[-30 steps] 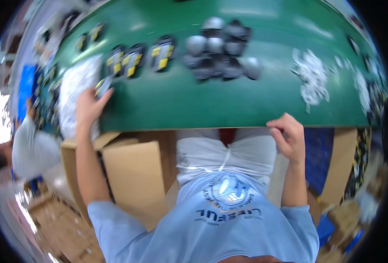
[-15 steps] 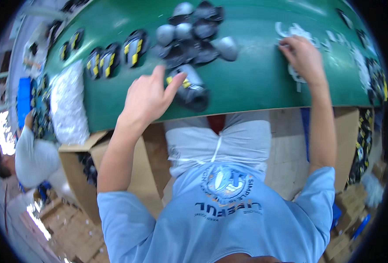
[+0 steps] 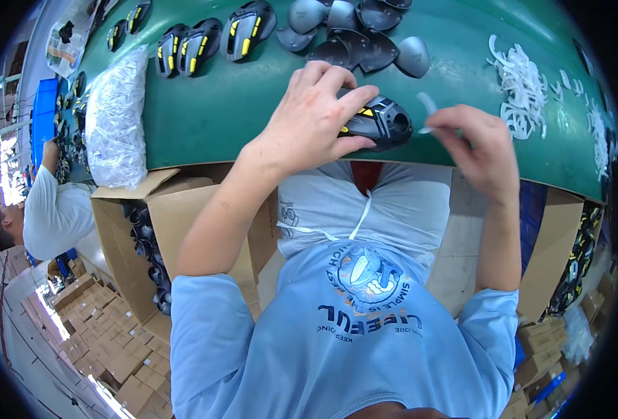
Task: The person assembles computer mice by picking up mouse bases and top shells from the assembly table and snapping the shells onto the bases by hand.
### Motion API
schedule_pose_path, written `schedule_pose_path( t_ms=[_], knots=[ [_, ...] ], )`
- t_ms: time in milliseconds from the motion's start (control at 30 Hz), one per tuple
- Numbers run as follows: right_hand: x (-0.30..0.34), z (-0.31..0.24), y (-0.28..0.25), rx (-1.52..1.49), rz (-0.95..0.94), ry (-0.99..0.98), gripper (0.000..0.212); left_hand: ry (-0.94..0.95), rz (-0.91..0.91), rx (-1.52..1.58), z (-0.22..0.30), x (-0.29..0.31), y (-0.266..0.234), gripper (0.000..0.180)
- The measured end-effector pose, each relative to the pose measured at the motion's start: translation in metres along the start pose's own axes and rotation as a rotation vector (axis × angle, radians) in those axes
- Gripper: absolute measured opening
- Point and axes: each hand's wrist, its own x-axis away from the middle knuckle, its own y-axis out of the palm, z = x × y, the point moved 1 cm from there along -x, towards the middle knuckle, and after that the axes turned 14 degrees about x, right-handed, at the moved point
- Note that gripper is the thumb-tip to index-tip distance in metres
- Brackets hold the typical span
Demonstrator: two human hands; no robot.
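Note:
My left hand [image 3: 316,115] grips a black and grey plastic housing with yellow marks [image 3: 382,120], holding it at the near edge of the green table [image 3: 218,112]. Just to its right, my right hand [image 3: 473,140] pinches a small white plastic strip [image 3: 427,108] between thumb and fingers, close to the housing's end. A heap of the same white strips [image 3: 522,87] lies on the table further right. Several grey shell halves [image 3: 351,35] are piled beyond my left hand.
Several black and yellow housings [image 3: 204,42] stand in a row at the table's far left, next to a clear bag of white parts [image 3: 117,115]. An open cardboard box [image 3: 148,237] with black parts sits below the table's left. Another person [image 3: 50,209] works at far left.
My left hand pulled the housing toward the table's near edge. My right hand came back from the pile of white strips holding one, and now sits beside the housing.

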Motion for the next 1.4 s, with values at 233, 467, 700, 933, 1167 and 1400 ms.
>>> schedule_pose_path(
  t_ms=[233,467,700,933,1167,1400],
  knots=[
    [-0.008,0.002,0.0,0.117,-0.011,0.08,0.013,-0.031,0.269,-0.006,-0.002,0.009,0.027,0.067],
    [-0.005,0.051,-0.007,0.538,-0.055,0.148,0.018,-0.015,0.312,-0.064,-0.001,0.019,0.026,0.066],
    [-0.067,0.056,0.009,0.365,0.064,-0.107,0.032,-0.061,0.414,-0.055,0.0,0.03,0.036,0.067],
    [-0.051,0.047,-0.016,-0.154,-0.174,0.445,0.024,-0.059,0.426,0.105,-0.007,0.03,0.043,0.068],
    [-0.014,-0.014,0.054,-0.527,-0.195,0.676,0.029,-0.056,0.436,0.109,-0.01,0.031,0.045,0.069],
    [-0.02,-0.003,0.047,0.21,-0.053,-0.074,0.047,-0.056,0.447,0.135,-0.01,0.031,0.044,0.066]
  ],
)
